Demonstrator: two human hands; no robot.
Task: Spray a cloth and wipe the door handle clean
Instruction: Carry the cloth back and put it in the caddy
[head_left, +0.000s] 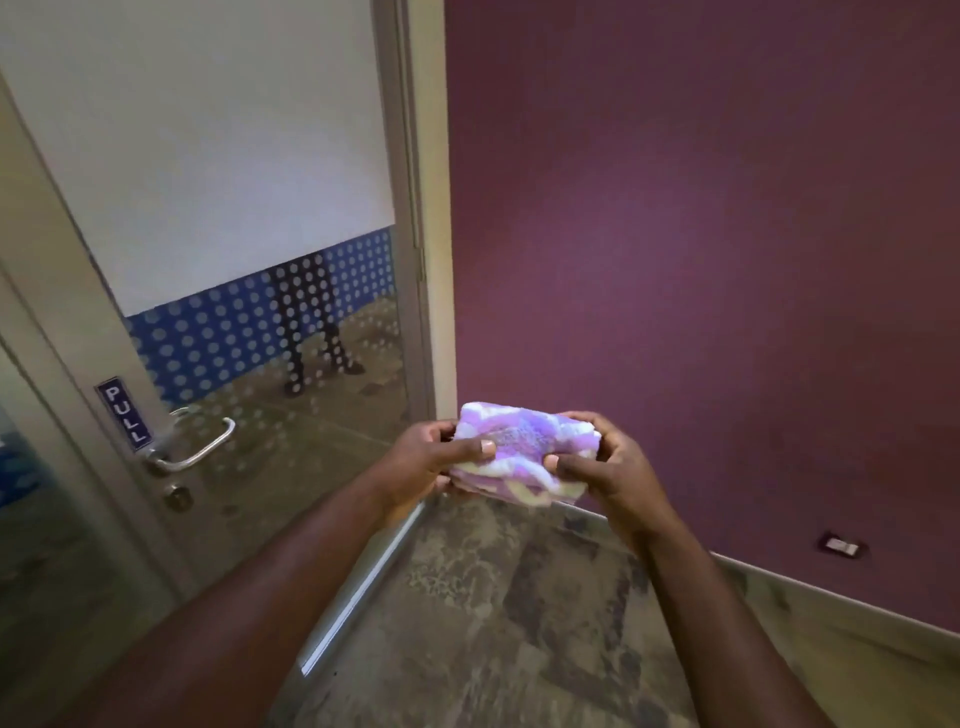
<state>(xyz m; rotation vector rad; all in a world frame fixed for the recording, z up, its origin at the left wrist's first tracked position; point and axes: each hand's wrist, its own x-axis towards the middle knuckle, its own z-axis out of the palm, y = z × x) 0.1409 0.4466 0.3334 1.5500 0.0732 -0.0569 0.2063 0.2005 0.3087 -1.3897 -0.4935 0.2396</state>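
Hands meet around a folded cloth (524, 452), held out in front of the body at about the height of the door handle (200, 447). The left hand (426, 460) grips the cloth's left end, fingers curled over the top edge and the thumb pressed flat on the near face. The right hand (605, 460) clasps the right end the same way, fingers wrapped round the far side and the thumb pushed into the fabric from the front. Both hands are closed on the cloth, which bunches slightly between the thumbs. The cloth is purple and white with pale yellow patches along its lower edge.

The metal lever handle sits well to the left of the hands, on a glass door (249, 208) whose upper pane is frosted and whose lower part carries a dotted band. A small blue PULL sign (124, 413) is fixed just above the handle, and a round lock (179, 498) sits below it. Behind the hands stands a purple wall (701, 234), with a small socket (841, 546) low on it, above a mottled floor (519, 623).
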